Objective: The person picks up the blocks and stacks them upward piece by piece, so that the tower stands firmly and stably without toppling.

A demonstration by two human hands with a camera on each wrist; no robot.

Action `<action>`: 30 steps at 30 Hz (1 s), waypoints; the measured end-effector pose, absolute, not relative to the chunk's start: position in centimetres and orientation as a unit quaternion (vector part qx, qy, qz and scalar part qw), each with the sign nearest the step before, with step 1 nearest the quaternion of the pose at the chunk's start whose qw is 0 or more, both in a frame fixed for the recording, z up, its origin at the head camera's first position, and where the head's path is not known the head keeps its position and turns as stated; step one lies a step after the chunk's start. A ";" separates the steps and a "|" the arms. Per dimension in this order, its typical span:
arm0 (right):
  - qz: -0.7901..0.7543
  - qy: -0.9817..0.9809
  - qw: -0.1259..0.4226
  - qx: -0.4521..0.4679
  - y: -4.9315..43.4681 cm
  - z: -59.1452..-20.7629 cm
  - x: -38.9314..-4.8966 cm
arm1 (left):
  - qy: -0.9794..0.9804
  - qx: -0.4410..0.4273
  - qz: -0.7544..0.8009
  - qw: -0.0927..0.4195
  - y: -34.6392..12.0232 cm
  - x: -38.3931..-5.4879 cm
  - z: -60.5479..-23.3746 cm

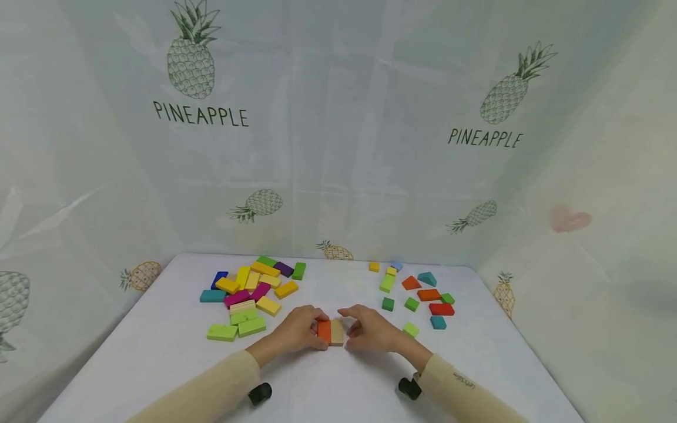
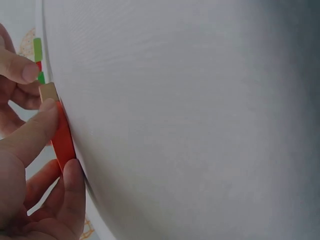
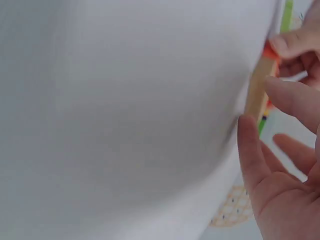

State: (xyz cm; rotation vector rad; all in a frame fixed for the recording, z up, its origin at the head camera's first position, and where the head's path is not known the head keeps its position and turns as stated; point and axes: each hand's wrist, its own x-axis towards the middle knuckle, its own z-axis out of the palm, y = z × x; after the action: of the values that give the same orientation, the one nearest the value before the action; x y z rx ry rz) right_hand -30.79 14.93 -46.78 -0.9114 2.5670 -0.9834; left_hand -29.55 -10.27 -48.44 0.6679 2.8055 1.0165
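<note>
An orange rectangular block (image 1: 324, 332) and a natural wood block (image 1: 337, 333) lie side by side on the white table, their long sides together. My left hand (image 1: 301, 330) grips the orange block from the left, thumb at its near end and fingers at the far end. In the left wrist view, the orange block (image 2: 63, 137) shows between that thumb and the fingers. On the other side, my right hand (image 1: 372, 330) is held with fingers and thumb spread around the wood block's right side. The right wrist view shows those fingertips close to the wood block (image 3: 258, 90); contact is unclear.
On the left lies a loose pile of rectangular blocks, including a lime block (image 1: 222, 332), a yellow block (image 1: 268, 305) and a teal block (image 1: 213, 296). Smaller blocks are scattered right, among them a red block (image 1: 441, 309) and a teal triangle (image 1: 427, 278). A pineapple-printed curtain (image 1: 338, 147) surrounds the table.
</note>
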 end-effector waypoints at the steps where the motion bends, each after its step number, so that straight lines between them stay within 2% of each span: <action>1: -0.332 0.881 0.119 -0.315 15.3 -46.5 -31.0 | 0.916 0.217 0.333 0.044 -10.3 -29.6 -48.4; 11: -0.275 0.907 0.015 -0.317 21.5 -44.3 -35.9 | 0.915 0.207 0.341 0.056 -10.3 -29.7 -48.5; 17: -0.216 0.934 -0.012 -0.284 24.1 -44.3 -39.0 | 0.912 0.206 0.349 0.060 -10.2 -29.5 -48.2; 22: -0.184 0.941 -0.018 -0.282 24.7 -45.2 -41.0 | 0.912 0.202 0.352 0.061 -10.3 -29.5 -48.2; 30: -0.163 0.955 0.028 -0.244 24.4 -46.6 -42.5 | 0.910 0.205 0.355 0.062 -10.4 -29.9 -48.7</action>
State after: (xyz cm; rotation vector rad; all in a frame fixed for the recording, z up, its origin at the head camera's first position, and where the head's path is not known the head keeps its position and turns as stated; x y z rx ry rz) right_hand -42.45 24.35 -46.56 -0.7535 2.9490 -0.5035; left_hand -29.87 -10.41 -48.71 0.6204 2.7517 1.0742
